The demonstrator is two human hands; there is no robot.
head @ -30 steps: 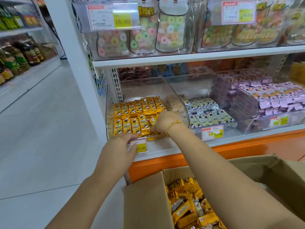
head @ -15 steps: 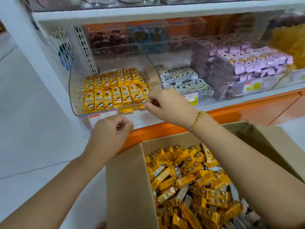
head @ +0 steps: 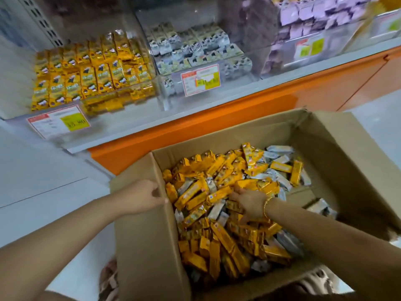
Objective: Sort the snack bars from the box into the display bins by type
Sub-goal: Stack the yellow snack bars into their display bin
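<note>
A store shelf (head: pixel 152 121) with an orange base runs across the top, and below it sits an open cardboard box (head: pixel 147 235) with its flaps up. On the shelf stand three clear display bins: the left bin (head: pixel 86 22) holds yellow bars in neat rows, their long axes running front to back. The middle bin (head: pixel 245 40) holds silver-white packs, and the right bin (head: pixel 280 61) holds purple ones.

The box is heaped with loose yellow snack bars (head: pixel 195 194) and fewer silver snack bars (head: pixel 280 149). They lie flat and jumbled, many with the long axis slanting from lower left to upper right.

The left grip (head: pixel 143 196) is clamped on the rim of the box's left wall, fingers curled over the edge, just beside the pile. The right grip (head: pixel 249 203) lies palm down on the heap, fingertips sunk among yellow bars. Whether they close on one I cannot tell.

Half a second ago the right grip was up at the front of the left bin and the left one hung below it at the price tag (head: pixel 58 122); both have come down to the box. A gold bracelet (head: pixel 265 206) circles the right wrist
</note>
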